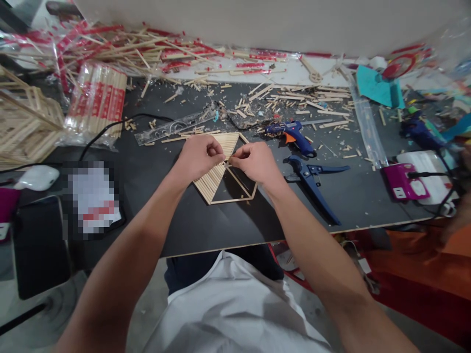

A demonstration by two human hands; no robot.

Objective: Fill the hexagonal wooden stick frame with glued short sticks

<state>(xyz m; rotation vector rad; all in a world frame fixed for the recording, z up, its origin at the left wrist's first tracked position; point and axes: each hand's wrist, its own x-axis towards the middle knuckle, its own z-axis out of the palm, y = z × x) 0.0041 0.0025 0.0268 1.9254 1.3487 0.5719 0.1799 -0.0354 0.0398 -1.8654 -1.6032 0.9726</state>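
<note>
On the dark tabletop lies a hexagonal frame of thin wooden sticks (210, 186). Its upper and left sections are filled with rows of sticks, while the lower and right ones show the table between bare bars. My left hand (200, 156) rests over the filled left side, thumb and fingers pinched near the frame's middle. From the right, my right hand (255, 164) pinches close beside it, the fingertips of both almost meeting. Whatever sits between the fingertips is too small to make out. To the right are a blue glue gun (301, 139) and a blue hand cutter (312, 181).
Wrapped chopstick packs (97, 103) and a built stick structure (27, 120) stand at the left. Loose stick offcuts (268, 100) litter the back. Phones (40, 245) lie at left; a purple power adapter (405, 182) sits at right. A black cable (106, 128) crosses the left side.
</note>
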